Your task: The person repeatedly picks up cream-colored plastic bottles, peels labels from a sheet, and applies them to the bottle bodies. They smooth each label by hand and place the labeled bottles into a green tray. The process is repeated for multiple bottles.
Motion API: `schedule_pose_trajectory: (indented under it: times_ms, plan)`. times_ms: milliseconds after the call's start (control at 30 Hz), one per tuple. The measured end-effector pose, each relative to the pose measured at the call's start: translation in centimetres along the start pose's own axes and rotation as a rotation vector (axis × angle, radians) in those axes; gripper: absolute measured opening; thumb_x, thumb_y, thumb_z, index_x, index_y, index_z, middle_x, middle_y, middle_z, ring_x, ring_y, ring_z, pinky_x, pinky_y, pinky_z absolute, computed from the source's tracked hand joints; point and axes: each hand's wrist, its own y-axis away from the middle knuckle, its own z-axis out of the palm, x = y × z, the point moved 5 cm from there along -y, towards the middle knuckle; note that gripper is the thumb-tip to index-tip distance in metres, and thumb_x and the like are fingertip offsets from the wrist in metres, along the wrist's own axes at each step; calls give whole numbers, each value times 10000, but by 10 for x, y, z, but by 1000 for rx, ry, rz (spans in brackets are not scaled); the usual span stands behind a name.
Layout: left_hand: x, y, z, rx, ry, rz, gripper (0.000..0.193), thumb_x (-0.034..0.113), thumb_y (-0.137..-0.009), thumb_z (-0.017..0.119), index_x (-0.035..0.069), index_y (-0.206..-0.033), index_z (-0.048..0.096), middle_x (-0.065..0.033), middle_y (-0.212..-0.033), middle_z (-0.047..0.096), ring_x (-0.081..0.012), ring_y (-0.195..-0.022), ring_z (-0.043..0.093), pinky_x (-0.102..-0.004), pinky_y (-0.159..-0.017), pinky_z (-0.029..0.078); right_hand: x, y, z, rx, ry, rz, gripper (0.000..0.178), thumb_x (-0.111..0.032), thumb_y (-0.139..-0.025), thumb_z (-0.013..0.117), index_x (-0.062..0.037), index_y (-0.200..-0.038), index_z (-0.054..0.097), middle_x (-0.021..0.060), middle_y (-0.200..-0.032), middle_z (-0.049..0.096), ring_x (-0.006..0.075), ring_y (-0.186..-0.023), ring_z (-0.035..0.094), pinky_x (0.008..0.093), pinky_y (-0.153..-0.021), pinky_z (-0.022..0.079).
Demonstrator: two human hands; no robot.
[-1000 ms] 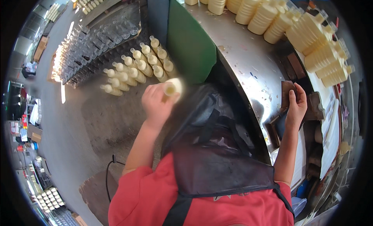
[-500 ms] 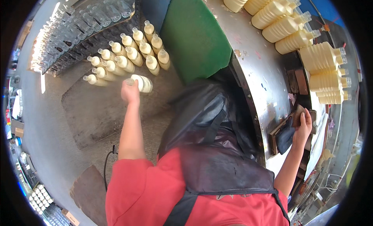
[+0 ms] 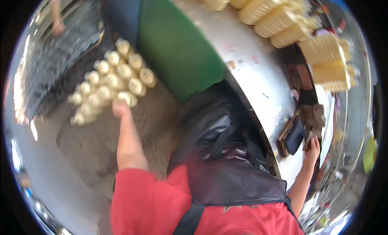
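My left hand (image 3: 121, 108) is closed at the top of a cream-filled bottle (image 3: 131, 99), which stands at the near edge of a group of similar bottles (image 3: 111, 80) on the floor. Motion smears the hand and the bottles. On the right, my right hand (image 3: 312, 149) has its fingers bent around a small brownish piece (image 3: 308, 139) whose kind I cannot make out. Beside it on the metal table lie a dark folded cloth (image 3: 294, 136) and a wooden block (image 3: 283, 140).
Cream-coloured bottles (image 3: 275, 23) lie stacked along the far side of the metal table (image 3: 258, 87). A green panel (image 3: 178, 45) stands between table and floor bottles. Clear bottles (image 3: 52, 61) fill a rack at far left, with another person's hand (image 3: 58, 28) above it.
My left hand has brought its bottle from a tilt to the group's near edge. The view has shifted. My right hand has moved nearer, and another person's hand has appeared at far left.
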Motion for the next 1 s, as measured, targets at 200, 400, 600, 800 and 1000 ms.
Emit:
schedule_pose_trajectory:
  times_ms: [200, 400, 600, 800, 1000]
  plan:
    - [-1, -15, 13, -178, -47, 13, 508, 318, -865, 759, 42, -1284, 678, -209, -1221, 715, -387, -1098, 683, -475, -975, 523, -15, 47, 43, 66, 113, 63, 389, -120, -996, 665, -18, -1367, 610, 63, -1149, 715, 133, -937, 681, 275, -777, 550]
    - [5, -34, 39, -206, -145, 137, 437, 319, -872, 780, 2, -1162, 701, -210, -1158, 732, -377, -1056, 697, -451, -917, 540, -23, 54, 60, 175, -36, 70, 338, -82, -1014, 627, -36, -1349, 621, 46, -1103, 702, 141, -979, 670, 297, -857, 552]
    - [26, -30, 30, -140, -265, 47, 541, 294, -877, 774, -34, -1275, 613, -236, -1147, 718, -397, -1045, 695, -469, -911, 551, -88, 9, 55, -7, -302, 7, 285, -29, -986, 526, -6, -1246, 641, 90, -1131, 681, 183, -1038, 671, 304, -890, 555]
    - [217, 77, -29, -50, 581, 410, 487, 91, -1019, 558, -56, -1469, 444, -238, -1470, 522, -330, -1320, 551, -413, -1108, 454, -160, -1, 64, -101, -94, -6, 327, -298, -992, 597, -42, -807, 681, 26, -646, 601, 96, -543, 523, 254, -534, 420]
    - [485, 313, -83, -577, 955, 903, 457, -9, -990, 565, -27, -1436, 463, -176, -1448, 546, -279, -1342, 528, -410, -1162, 393, -131, 26, 96, -442, 150, -95, 439, -377, -1053, 514, -21, -924, 736, 16, -661, 618, 85, -621, 589, 257, -601, 472]
